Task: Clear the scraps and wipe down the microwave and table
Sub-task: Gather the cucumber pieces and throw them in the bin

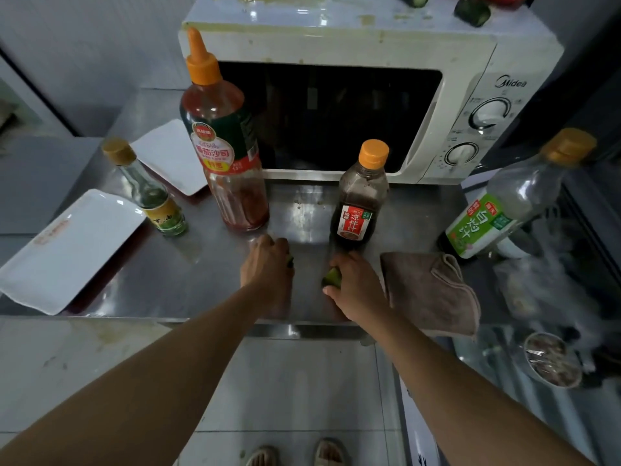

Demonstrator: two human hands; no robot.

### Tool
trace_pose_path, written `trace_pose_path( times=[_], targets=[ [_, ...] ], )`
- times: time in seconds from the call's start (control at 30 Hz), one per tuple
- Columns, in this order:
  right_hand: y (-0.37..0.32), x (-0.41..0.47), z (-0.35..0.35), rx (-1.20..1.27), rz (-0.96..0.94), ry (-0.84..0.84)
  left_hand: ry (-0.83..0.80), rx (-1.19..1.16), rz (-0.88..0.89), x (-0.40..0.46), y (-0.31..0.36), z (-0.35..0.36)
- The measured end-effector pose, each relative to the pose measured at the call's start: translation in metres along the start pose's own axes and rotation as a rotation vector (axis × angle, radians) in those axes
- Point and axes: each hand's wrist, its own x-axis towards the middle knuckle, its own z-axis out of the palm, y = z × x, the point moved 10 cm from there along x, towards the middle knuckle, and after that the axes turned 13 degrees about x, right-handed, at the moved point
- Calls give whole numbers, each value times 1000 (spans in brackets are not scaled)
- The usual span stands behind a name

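Steel is making up the table (pixel 302 203), which is standing against pale wall panels above a tiled floor. Both bare arms are reaching forward over its front edge. The left hand (pixel 267 267) is lying knuckles up near the middle of that edge, fingers curling around a small green scrap (pixel 289 261) that is barely showing at its right side. The right hand (pixel 356 284) is sitting just beside it, thumb and fingers pinching a pale green scrap (pixel 332 276) against the steel.

Touching the right hand's outer side, a folded brown cloth (pixel 430 290) is draping over the front edge. Behind the hands, a dark sauce bottle (pixel 361 203) with an orange cap is standing upright, and a tall ketchup bottle (pixel 225 156) is standing left of it, partly blocking the microwave (pixel 336 105) at the back edge. The microwave's white top is showing greenish smears, and dark green cucumber chunks (pixel 472 11) are resting on its far right.

A small green-labelled bottle (pixel 151 193) is standing toward the left, between two white rectangular plates (pixel 64 250) lying along the left edge. At the right edge, a clear bottle with a green label (pixel 504 203) is leaning outward in the wide-angle view. Below the right corner, a round metal bowl (pixel 551 359) is sitting lower down, its contents blurred.
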Motion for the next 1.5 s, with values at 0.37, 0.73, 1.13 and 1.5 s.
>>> trace_pose_path(
  times=[0.37, 0.73, 1.13, 1.5],
  targets=[
    [-20, -16, -35, 47, -53, 24, 14, -23, 38, -20, 6, -43],
    [-69, -44, -132, 70, -115, 167, 110, -107, 111, -41, 38, -142],
    [-102, -61, -238, -24, -184, 302, 276, -163, 174, -59, 85, -238],
    [-107, -64, -303, -60, -235, 376, 338, -176, 223, -62, 125, -273]
  ],
)
